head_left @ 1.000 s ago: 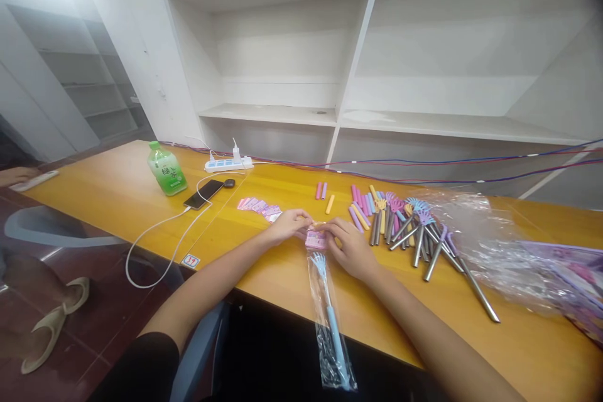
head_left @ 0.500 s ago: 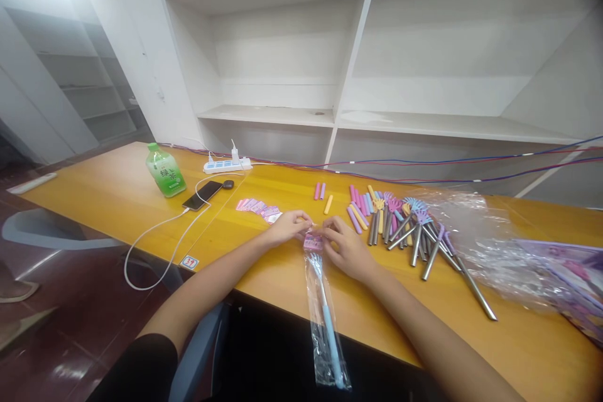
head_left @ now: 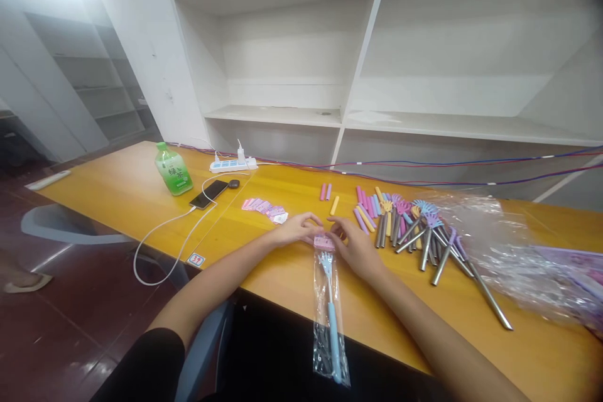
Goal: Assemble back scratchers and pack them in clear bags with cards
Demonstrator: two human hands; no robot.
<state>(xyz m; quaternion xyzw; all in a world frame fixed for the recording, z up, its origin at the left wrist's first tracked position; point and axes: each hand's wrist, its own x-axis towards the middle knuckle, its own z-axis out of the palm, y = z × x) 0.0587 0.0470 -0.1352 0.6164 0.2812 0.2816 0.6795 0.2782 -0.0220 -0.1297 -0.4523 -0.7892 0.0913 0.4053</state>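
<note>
The left hand (head_left: 298,230) and the right hand (head_left: 353,247) both have their grip on the top of a clear bag (head_left: 321,326), pinching it by the pink card (head_left: 323,242). Inside the bag is a blue back scratcher (head_left: 333,333) with its little claw end up near the card, and the bag pokes out over the front edge of the yellow table (head_left: 277,270). More colorful scratchers (head_left: 426,232) lie in a messy pile to the right, and small pink cards (head_left: 264,207) lie to the left.

Bottle (head_left: 174,171) left of phone (head_left: 209,195); cards (head_left: 265,208) right of phone; backscratcher pile (head_left: 432,220) farther right
</note>
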